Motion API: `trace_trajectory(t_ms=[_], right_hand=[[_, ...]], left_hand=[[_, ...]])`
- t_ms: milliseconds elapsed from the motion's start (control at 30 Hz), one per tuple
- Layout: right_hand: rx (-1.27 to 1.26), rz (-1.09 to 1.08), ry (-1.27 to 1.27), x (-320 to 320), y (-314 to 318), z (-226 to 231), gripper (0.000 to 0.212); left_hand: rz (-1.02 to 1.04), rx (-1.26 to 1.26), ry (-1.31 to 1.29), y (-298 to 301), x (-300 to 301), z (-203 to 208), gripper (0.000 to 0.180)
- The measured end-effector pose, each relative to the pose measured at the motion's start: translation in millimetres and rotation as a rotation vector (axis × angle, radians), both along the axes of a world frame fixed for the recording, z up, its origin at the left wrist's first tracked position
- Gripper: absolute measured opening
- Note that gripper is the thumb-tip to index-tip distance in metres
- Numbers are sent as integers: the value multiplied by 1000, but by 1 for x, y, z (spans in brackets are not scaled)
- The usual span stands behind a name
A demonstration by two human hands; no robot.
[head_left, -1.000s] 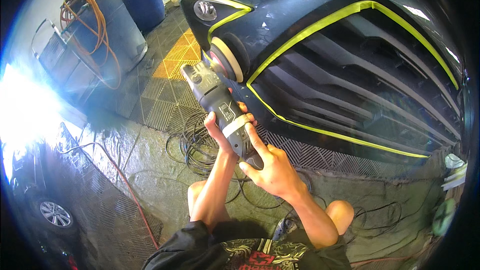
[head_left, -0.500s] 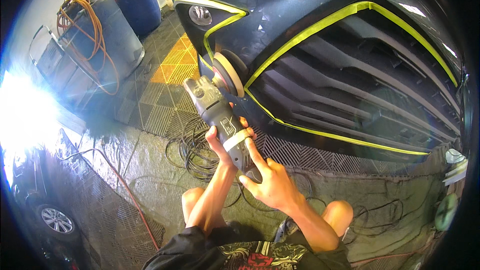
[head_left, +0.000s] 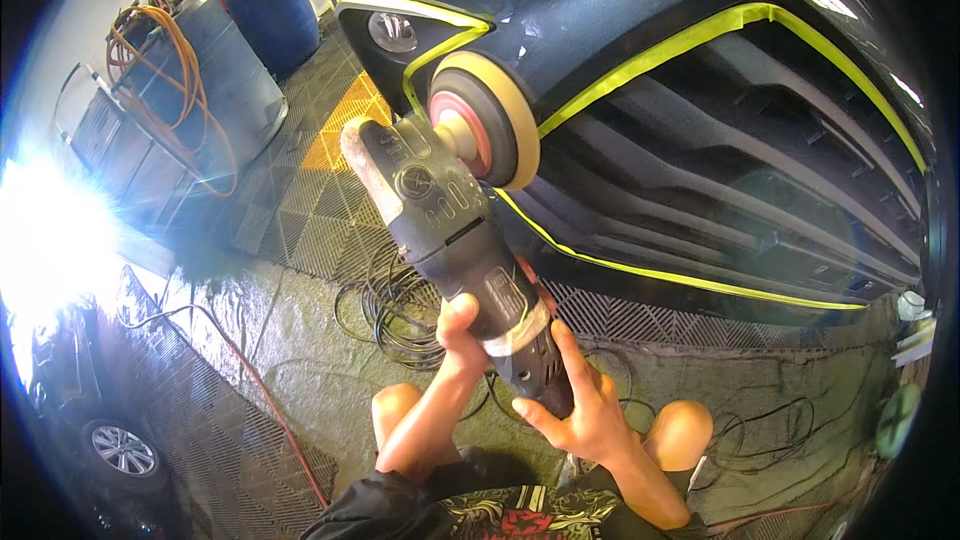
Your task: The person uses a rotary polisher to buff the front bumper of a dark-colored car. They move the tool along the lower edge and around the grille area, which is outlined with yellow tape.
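Note:
A black car polisher (head_left: 440,202) slants across the middle, its round foam pad (head_left: 522,120) turned toward the car's dark front bumper (head_left: 560,45). I cannot tell whether the pad touches the bumper. My left hand (head_left: 458,345) wraps the polisher's body just ahead of a light tape band (head_left: 520,330), thumb on the near side and fingers mostly hidden beneath. Around the rear end is my right hand (head_left: 590,405), its thumb and index finger on either side of the handle. Yellow-green masking tape (head_left: 655,60) borders the dark grille (head_left: 720,170) and the fog light (head_left: 392,32).
Coiled black cable (head_left: 395,315) lies on the floor beyond my left hand. A blue barrel (head_left: 265,8) and a bin with an orange hose (head_left: 185,70) stand at far left. A bright light glares on the left, above another car's wheel (head_left: 120,448).
Both hands have raised the polisher toward me, so it looks larger. Its pad has shifted slightly right and shows more of its backing side. My right hand has moved slightly right and down.

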State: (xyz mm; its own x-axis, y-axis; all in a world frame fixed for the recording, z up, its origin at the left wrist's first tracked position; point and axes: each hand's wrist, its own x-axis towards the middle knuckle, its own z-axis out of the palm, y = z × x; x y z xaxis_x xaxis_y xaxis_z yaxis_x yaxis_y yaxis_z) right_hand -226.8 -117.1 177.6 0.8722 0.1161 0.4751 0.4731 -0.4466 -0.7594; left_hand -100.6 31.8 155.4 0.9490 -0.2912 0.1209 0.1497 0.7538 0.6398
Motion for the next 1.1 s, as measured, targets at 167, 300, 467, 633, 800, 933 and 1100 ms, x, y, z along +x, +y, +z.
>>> trace_trajectory(t_ms=[167,300,467,633,800,933,1100], right_hand=[[-245,-105,455,9,18,12,97],[-296,-142,457,19,26,28,98],[-243,-206,432,-3,19,28,105],[-184,-327,350,-26,19,15,124],[-341,-345,513,-3,27,10,114],[-435,-345,527,18,46,8,91],[-335,-407,451,8,48,3,85]], left_hand=[[68,-41,142,5,19,-30,90],[-1,-87,234,14,28,-36,86],[142,-51,162,-1,9,-16,89],[-53,12,-67,-2,-8,-4,90],[8,-20,112,8,12,-33,88],[11,-45,245,21,28,-49,89],[35,23,90,19,22,-30,88]])
